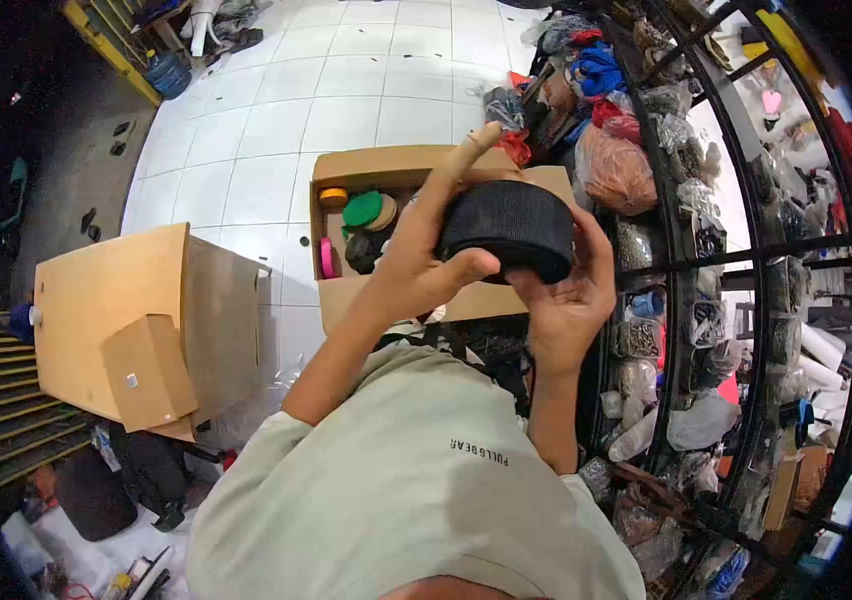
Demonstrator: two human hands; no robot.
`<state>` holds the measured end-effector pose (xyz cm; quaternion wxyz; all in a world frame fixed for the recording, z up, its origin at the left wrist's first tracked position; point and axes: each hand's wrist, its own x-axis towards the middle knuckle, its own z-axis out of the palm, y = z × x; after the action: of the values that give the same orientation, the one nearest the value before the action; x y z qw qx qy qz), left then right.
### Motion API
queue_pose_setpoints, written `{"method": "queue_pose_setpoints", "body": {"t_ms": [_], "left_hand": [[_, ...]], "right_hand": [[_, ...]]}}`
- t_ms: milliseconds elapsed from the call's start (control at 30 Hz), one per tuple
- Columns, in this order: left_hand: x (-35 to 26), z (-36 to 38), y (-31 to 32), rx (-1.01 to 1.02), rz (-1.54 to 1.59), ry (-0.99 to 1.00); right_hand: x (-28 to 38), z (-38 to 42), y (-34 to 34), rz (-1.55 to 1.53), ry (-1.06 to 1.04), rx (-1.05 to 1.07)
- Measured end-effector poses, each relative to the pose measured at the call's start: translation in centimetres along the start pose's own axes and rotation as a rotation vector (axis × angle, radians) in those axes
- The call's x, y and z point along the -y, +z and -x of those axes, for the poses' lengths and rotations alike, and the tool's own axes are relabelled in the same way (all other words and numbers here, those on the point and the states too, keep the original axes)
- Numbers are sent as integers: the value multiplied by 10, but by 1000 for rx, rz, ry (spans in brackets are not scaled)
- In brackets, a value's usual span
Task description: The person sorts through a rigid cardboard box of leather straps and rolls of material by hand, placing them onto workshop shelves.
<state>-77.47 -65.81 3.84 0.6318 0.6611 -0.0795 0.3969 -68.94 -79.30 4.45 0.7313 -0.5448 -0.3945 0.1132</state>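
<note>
A thick roll of black ribbed webbing (506, 220) is held up between both hands, above an open cardboard box (361, 160). My left hand (416, 240) grips its left side, with the thumb along the lower front edge and the index finger stretched away past the roll. On the right, my right hand (571, 300) curls round the other end, its fingers partly behind the roll. Inside the box lie a green roll (363, 209), a yellow-orange roll (332, 197) and a pink roll (326, 257). The right part of the box is hidden by the hands and webbing.
A large closed cardboard carton (111, 290) stands to the left on the tiled floor (276, 110). Along the right runs a black metal rack (646, 270) crowded with plastic bags and containers. A blue water bottle (167, 75) stands at the far left.
</note>
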Motion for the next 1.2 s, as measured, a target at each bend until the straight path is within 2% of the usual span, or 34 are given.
{"method": "queue_pose_setpoints", "body": {"t_ms": [33, 67, 100, 167, 200, 333, 400, 433, 500, 567, 633, 700, 733, 833, 867, 900, 967, 1000, 1033, 1100, 1133, 1200], "left_hand": [[0, 3, 1, -68, 100, -95], [-1, 3, 5, -113, 57, -97], [-1, 4, 4, -113, 57, -98], [0, 6, 3, -83, 116, -114], [-1, 4, 0, -44, 64, -95], [-1, 3, -1, -39, 34, -76], [3, 4, 3, -103, 134, -109], [2, 3, 1, -101, 136, -109], [-1, 1, -7, -26, -90, -120], [-2, -1, -14, 25, -166, -44], [-2, -3, -13, 77, -242, 35], [-2, -5, 1, -143, -196, 213], [2, -3, 6, -182, -149, 236], [-6, 2, 6, -224, -178, 141], [-5, -1, -4, -173, -309, 204], [-10, -4, -11, -171, -310, 206], [-25, -11, -19, 198, -373, -4], [-25, -12, -20, 274, -355, -12], [-21, -11, -17, 273, -356, -12], [-8, -8, -6, -11, -209, 159], [-7, -7, -1, -74, -123, 179], [0, -3, 6, -134, -146, 188]], "right_hand": [[-2, 1, 1, -47, -56, -5], [-2, 1, 1, 21, -87, 8], [-3, 1, 0, 21, -87, 8], [-5, -1, -6, -229, -63, 57], [-7, 0, -8, -228, -61, 54], [-4, 1, -7, -106, -17, 2], [2, -1, -6, -77, -9, -22], [5, -4, -8, -24, 40, 49], [17, -9, -9, 28, 86, 119], [33, -14, -10, 343, 180, 284], [34, -13, -7, 303, 205, 296], [27, -5, 9, -98, 229, 17], [23, -4, 13, -99, 232, -35], [10, 3, 18, -235, 172, 74], [11, 1, 15, -326, 172, 126], [14, -4, 10, -326, 170, 125], [25, -15, 2, -65, 208, 189], [27, -18, 0, 38, 307, 164], [29, -18, 1, 37, 306, 165], [30, -19, 6, -52, 203, 99], [22, -18, 8, -57, 104, 23], [20, -12, 17, -97, 98, 3]]}}
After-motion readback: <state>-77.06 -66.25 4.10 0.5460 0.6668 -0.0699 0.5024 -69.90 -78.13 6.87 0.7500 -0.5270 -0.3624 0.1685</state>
